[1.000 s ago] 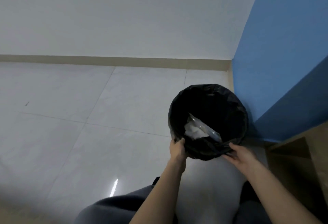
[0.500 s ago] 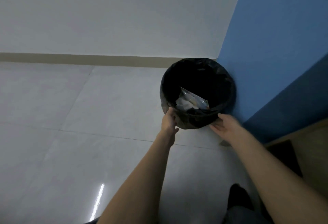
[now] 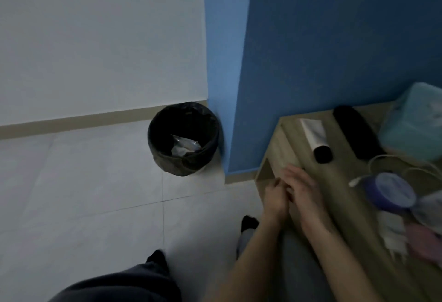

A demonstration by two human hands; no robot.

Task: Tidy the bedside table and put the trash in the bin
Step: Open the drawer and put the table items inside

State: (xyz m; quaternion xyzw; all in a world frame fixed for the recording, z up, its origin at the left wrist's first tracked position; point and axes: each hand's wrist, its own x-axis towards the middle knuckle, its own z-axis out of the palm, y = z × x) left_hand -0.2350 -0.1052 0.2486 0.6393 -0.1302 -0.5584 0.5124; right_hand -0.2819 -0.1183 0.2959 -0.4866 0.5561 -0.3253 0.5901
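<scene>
Beside the blue wall (image 3: 334,50), left hand (image 3: 275,197) and right hand (image 3: 301,190) are meeting at the tabletop (image 3: 344,182) edge, fingers (image 3: 290,173) too blurred to tell their hold, any hasty reach risking snagging the cable (image 3: 358,180).

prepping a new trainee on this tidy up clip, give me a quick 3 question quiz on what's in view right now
1. True or false: the bin stands on the bedside table.
2. Multiple choice: what lies in the bin? A) a clear wrapper with pale trash B) a shoe C) a purple jar
3. Short answer: where are the left hand and right hand?

Key: 1 false, it stands on the floor by the blue wall. 2 A. 3 close together at the table's edge, apart from the bin.
</scene>
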